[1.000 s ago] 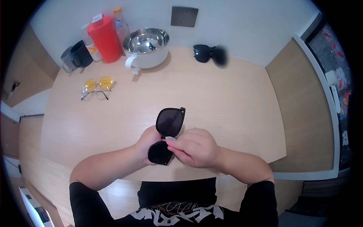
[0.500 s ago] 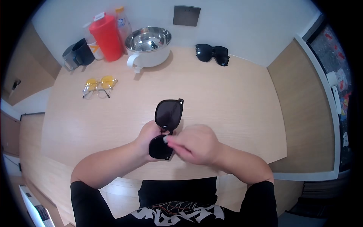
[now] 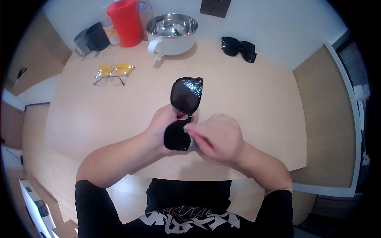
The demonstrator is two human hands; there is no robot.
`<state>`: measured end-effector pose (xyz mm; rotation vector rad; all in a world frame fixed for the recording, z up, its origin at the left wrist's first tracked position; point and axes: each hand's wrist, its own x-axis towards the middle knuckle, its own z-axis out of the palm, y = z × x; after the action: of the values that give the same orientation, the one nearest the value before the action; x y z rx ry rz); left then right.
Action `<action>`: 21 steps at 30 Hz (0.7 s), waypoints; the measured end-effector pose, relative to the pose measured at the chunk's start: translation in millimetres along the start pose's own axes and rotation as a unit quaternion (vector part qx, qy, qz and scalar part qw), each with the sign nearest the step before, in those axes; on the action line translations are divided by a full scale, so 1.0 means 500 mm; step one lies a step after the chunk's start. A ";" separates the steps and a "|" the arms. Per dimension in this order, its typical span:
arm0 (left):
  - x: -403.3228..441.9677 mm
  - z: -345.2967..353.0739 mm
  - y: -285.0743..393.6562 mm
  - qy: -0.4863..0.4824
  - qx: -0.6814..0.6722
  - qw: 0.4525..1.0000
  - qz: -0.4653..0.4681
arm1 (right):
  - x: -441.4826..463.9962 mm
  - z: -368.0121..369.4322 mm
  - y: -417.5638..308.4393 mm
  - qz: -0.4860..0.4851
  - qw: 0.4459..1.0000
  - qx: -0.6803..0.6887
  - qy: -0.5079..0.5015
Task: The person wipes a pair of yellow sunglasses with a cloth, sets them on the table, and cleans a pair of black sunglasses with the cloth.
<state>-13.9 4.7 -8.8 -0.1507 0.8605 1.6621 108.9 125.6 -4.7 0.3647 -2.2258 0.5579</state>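
My left hand (image 3: 163, 119) grips a pair of black sunglasses (image 3: 186, 97) near the bridge, from behind. The sunglasses stand on end over the table, one dark lens above the other. A bright reflection crosses the upper lens. My right hand (image 3: 220, 137) is closed in a pinch on a small grey cloth (image 3: 185, 127), which touches the lower lens near its inner edge. Most of the cloth is hidden by my fingers.
On the table (image 3: 254, 119), yellow-tinted glasses and clear glasses (image 3: 115, 73) lie at the left. Farther back are mugs (image 3: 97, 36), a red tumbler (image 3: 126, 23), a white-handled steel bowl (image 3: 174, 43) and folded black sunglasses (image 3: 239, 49). A wooden side panel (image 3: 323, 115) borders the right.
The view has tilted down, so everything on the table sits higher. A bright reflection now shows on the upper lens. My right hand stays at the lower lens with the cloth.
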 end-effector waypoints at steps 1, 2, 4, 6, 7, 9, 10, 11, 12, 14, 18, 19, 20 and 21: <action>0.003 -0.002 -0.002 0.016 -0.001 1.000 0.007 | -0.004 0.007 -0.002 0.005 1.000 0.021 0.006; 0.010 -0.017 -0.002 -0.007 -0.002 1.000 0.005 | -0.009 0.016 -0.003 0.009 0.999 0.043 0.013; 0.010 -0.025 0.003 -0.043 0.008 0.999 0.001 | -0.015 0.021 -0.008 -0.008 0.997 0.069 -0.040; 0.008 -0.032 0.012 -0.074 0.009 0.997 -0.018 | -0.022 0.010 -0.018 -0.049 0.984 0.073 -0.158; 0.002 -0.030 0.011 -0.088 0.005 0.996 -0.011 | -0.016 0.004 -0.019 -0.061 0.985 0.073 -0.143; -0.013 -0.011 0.005 -0.116 -0.003 0.993 0.001 | -0.002 -0.007 -0.013 -0.083 0.988 0.070 -0.113; -0.016 0.000 0.002 -0.065 -0.001 0.998 0.005 | 0.001 -0.010 -0.008 -0.069 0.993 0.051 -0.085; -0.017 0.011 -0.001 -0.015 0.001 1.000 0.009 | 0.004 -0.012 -0.002 -0.055 0.996 0.032 -0.056; -0.019 0.022 -0.003 0.036 0.004 0.999 0.013 | 0.007 -0.014 0.002 -0.040 0.999 0.013 -0.028; -0.027 0.041 -0.004 0.045 -0.001 0.999 0.019 | 0.005 -0.004 0.008 -0.017 1.000 0.013 0.005; -0.007 -0.002 -0.005 -0.002 0.007 1.000 0.012 | -0.014 0.008 -0.010 -0.081 0.992 0.049 -0.079; -0.003 -0.015 -0.004 -0.033 0.012 0.999 0.011 | -0.013 0.006 -0.018 -0.089 0.990 0.049 -0.093; 0.000 -0.026 -0.003 -0.064 0.018 0.998 0.009 | -0.009 0.000 -0.026 -0.097 0.988 0.049 -0.106; -0.004 -0.022 0.001 -0.095 0.024 0.995 0.008 | -0.004 -0.005 -0.032 -0.105 0.986 0.049 -0.120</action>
<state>-17.7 -3.7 -15.5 0.0479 0.7574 1.6391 118.4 113.1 -0.3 0.7422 -2.3542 0.5322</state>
